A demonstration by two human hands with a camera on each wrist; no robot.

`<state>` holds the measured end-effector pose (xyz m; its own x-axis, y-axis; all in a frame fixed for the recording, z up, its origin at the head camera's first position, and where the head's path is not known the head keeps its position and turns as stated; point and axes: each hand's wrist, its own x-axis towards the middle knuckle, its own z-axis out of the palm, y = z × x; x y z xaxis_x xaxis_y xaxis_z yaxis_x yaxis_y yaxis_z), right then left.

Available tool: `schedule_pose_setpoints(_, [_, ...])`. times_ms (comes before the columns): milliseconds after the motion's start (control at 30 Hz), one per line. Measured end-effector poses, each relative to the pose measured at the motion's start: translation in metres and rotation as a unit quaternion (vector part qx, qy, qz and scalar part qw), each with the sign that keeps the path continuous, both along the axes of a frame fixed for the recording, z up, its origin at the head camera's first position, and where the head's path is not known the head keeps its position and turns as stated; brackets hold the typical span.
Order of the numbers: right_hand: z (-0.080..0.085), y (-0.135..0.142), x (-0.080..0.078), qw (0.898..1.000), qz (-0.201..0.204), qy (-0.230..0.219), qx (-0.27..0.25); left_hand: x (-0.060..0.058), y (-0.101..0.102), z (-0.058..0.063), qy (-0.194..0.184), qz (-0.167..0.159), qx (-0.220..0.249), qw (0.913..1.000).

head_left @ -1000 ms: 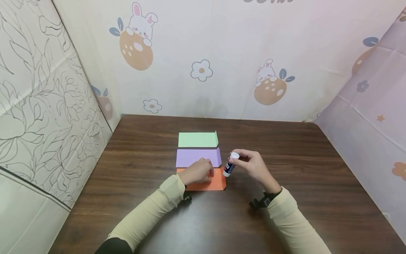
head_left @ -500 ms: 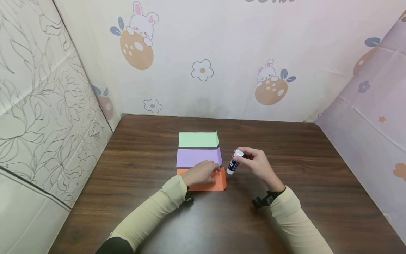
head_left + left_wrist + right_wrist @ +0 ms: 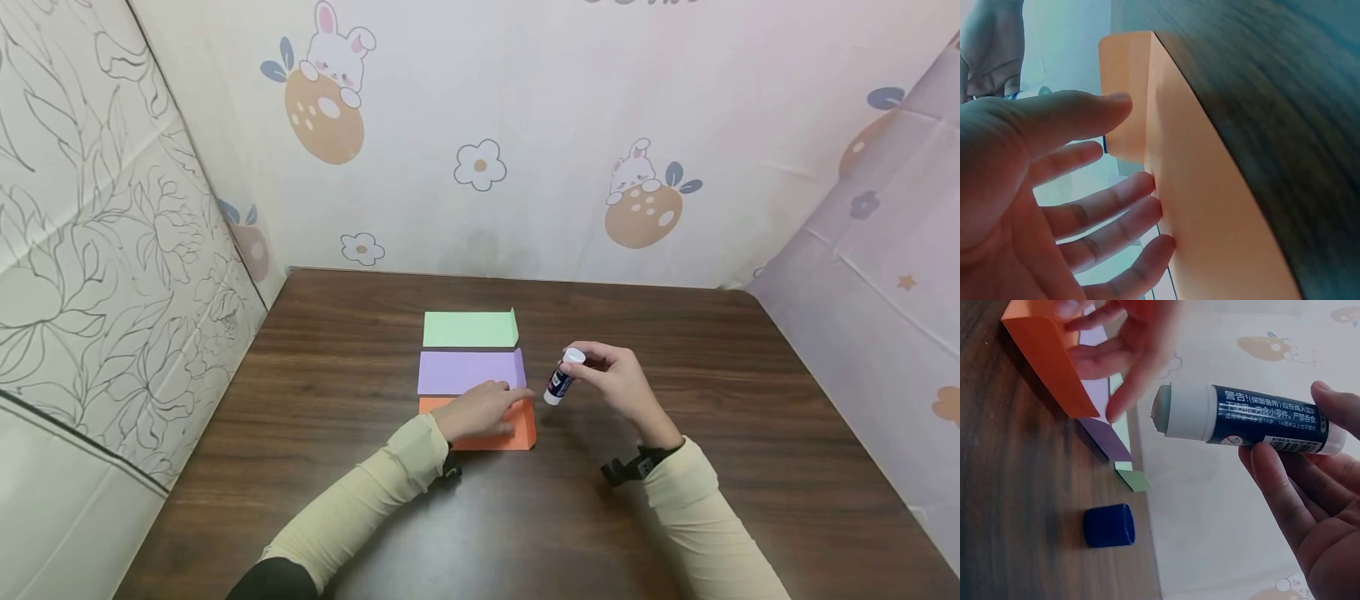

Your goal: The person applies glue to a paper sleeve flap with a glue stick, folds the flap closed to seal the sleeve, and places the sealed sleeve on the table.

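My right hand (image 3: 617, 379) pinches an uncapped glue stick (image 3: 1266, 419) between thumb and fingers, its tip tilted down to the left above the table. The glue end (image 3: 1161, 409) pokes out of its white collar. My left hand (image 3: 483, 410) is over an orange paper strip (image 3: 1188, 187), its fingers spread, fingertips right at the paper and the index finger reaching toward the folded flap (image 3: 1125, 94). Beyond lie a purple strip (image 3: 461, 372) and a green strip (image 3: 468, 329), each with a raised flap at its right end.
A dark blue glue cap (image 3: 1110, 525) stands on the brown wooden table (image 3: 337, 367), beyond the strips' flap ends. Patterned cloth walls (image 3: 420, 100) border the table at the back and sides.
My right hand has drawn the glue stick up and right, away from the orange flap. My left hand has shifted right, and its index finger has straightened out toward that flap.
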<state>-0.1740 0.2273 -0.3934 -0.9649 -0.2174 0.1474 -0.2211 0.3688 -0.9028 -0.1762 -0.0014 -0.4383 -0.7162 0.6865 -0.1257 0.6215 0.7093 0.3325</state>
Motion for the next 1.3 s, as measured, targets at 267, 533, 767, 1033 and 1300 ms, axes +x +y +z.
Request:
schedule_pose_setpoints(267, [-0.0002,0.0049,-0.0004,1.0,0.001,-0.006,0.004,0.0023,0.0024,0.0019,0.003,-0.006,-0.031,0.9995])
schedule_pose_setpoints(533, [-0.0013,0.0058,0.0001,1.0,0.0,-0.001,0.003,0.0026,0.0036,0.0027,0.001,-0.006,-0.038,0.9992])
schedule_pose_setpoints(767, [-0.0021,0.0065,0.0014,1.0,0.003,-0.01,-0.004,0.0017,0.0044,0.0021,-0.009,0.006,-0.025,0.9996])
schedule_pose_setpoints(1033, [-0.0045,0.0059,0.0001,1.0,0.006,-0.008,-0.004,0.0015,0.0033,0.0011,-0.018,0.024,-0.002,0.9995])
schedule_pose_setpoints(1300, [-0.004,0.0042,0.0007,1.0,0.003,-0.012,-0.001,0.001,0.0011,-0.0019,-0.009,0.03,0.005,0.9995])
